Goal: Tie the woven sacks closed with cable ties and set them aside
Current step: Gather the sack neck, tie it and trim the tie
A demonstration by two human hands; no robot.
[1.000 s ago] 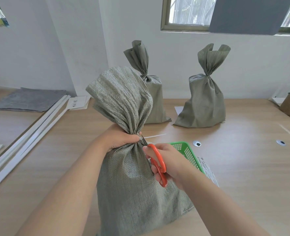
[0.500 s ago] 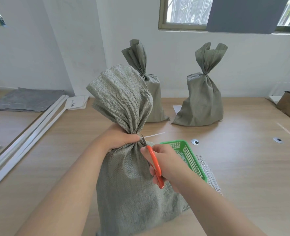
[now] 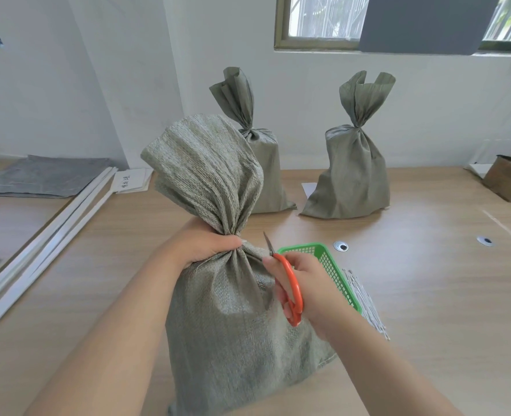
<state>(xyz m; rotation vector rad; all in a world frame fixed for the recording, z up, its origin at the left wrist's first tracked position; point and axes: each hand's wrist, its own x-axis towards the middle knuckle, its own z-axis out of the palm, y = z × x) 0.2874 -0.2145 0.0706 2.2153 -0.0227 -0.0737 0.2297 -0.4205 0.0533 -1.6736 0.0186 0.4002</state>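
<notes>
A grey-green woven sack stands upright on the wooden table in front of me. My left hand grips its gathered neck. My right hand holds orange-handled scissors, blades shut and pointing up just right of the neck. No white cable-tie tail shows at the neck now. Two more sacks, one behind and one to the right, stand with necks cinched near the wall.
A green plastic basket sits right of the sack, with a bundle of white cable ties beside it. White strips and a grey mat lie left. A cardboard box sits far right.
The long white tie tail that stuck out to the right of the neck is gone. The scissors have shifted slightly right, away from the neck, blades now shut.
</notes>
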